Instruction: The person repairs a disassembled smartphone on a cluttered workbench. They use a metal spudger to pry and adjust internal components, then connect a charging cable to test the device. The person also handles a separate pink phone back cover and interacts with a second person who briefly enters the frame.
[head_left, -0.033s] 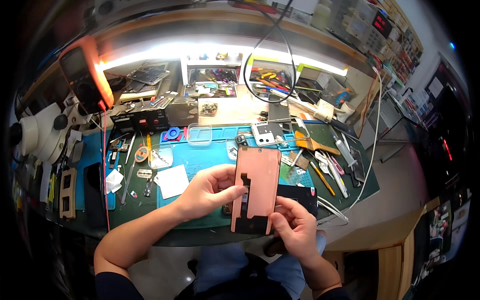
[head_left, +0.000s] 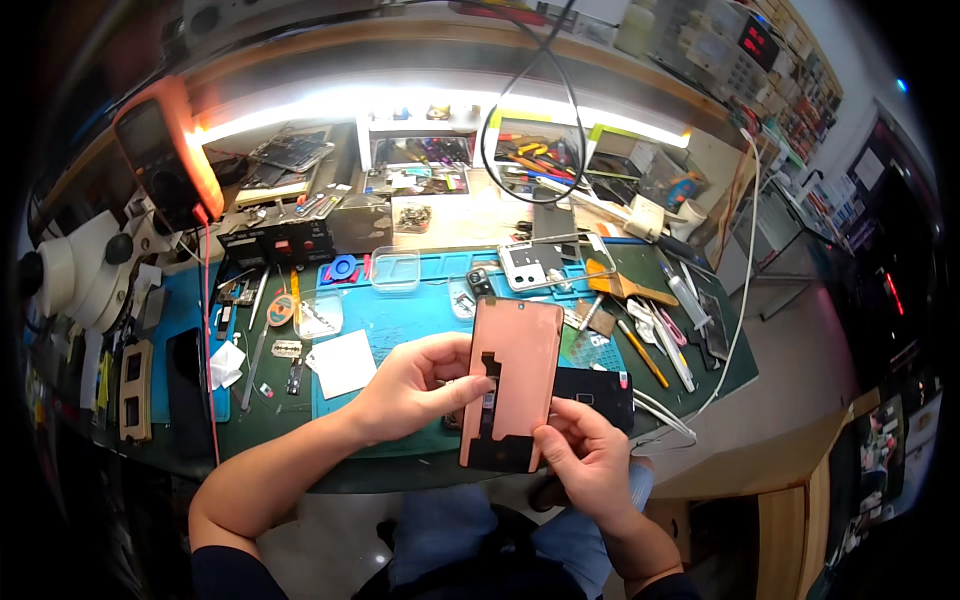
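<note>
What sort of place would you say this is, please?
Likely an electronics repair workbench: an orange-cased multimeter, a blue mat and, held by left hand and right hand, a copper-coloured phone-sized panel.

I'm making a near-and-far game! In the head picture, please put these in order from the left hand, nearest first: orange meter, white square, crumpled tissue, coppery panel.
1. Coppery panel: held by the left hand.
2. White square: on the bench, just left of that hand.
3. Crumpled tissue: farther left.
4. Orange meter: farthest, at upper left.
</note>
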